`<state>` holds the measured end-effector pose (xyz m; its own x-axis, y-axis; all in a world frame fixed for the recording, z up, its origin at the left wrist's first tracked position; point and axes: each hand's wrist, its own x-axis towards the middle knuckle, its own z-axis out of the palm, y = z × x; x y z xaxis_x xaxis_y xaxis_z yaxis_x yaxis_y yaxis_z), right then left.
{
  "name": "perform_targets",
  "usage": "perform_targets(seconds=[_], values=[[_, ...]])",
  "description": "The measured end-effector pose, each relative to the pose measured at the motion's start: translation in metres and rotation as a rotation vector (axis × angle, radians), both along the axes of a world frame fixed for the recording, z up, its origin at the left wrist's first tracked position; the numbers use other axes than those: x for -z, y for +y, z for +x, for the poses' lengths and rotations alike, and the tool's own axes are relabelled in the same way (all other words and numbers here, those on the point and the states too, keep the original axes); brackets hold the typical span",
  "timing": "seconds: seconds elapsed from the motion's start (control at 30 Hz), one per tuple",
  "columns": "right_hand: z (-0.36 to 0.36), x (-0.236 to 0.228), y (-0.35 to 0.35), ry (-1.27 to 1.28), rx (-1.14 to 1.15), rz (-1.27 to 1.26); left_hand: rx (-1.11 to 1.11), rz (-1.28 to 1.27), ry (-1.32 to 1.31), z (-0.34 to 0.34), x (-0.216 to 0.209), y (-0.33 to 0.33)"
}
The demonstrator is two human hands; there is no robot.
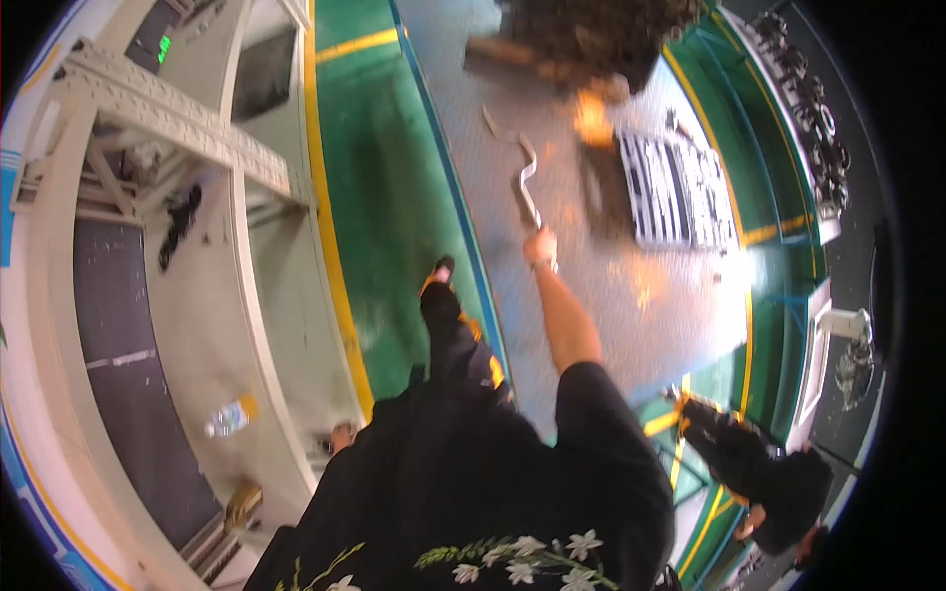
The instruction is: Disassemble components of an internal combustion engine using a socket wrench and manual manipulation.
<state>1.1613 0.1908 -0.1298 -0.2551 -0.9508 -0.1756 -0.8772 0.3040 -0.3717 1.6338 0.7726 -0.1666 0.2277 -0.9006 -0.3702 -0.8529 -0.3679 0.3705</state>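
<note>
Stretched out ahead of me, my right hand is closed around one end of a pale, wavy rope-like strip. The strip runs from my fist toward the far left over a grey metal surface; its exact kind is unclear. My left hand is low beside my body, close to the edge of the pale rack. Only a small part of that hand shows, and its fingers cannot be made out.
A rough brown heap lies at the far end of the grey surface. A black-and-white slatted stack sits to the right. A plastic bottle lies in the left rack. Another person in dark clothes is at lower right.
</note>
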Motion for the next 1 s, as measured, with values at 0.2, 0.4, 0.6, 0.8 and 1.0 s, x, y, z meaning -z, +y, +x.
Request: perform_targets(seconds=[0.2,0.4,0.6,0.8,1.0], values=[[0.073,0.023,-0.08,0.276,0.276,0.167,-0.192,0.255,0.121,0.052,-0.024,-0.142],[0.102,0.016,-0.052,-0.211,0.348,0.469,-0.805,0.024,0.597,0.112,-0.088,-0.415],[0.092,-0.01,-0.039,-0.193,0.505,0.499,-0.301,-0.134,0.572,0.097,-0.099,-0.701],[0.101,-0.105,-0.086,-0.223,0.431,0.409,1.179,-0.314,0.475,-0.149,-0.202,-0.86],[0.172,-0.228,-0.17,-0.454,0.553,0.399,2.09,-0.194,0.741,-0.25,-0.172,-0.905]])
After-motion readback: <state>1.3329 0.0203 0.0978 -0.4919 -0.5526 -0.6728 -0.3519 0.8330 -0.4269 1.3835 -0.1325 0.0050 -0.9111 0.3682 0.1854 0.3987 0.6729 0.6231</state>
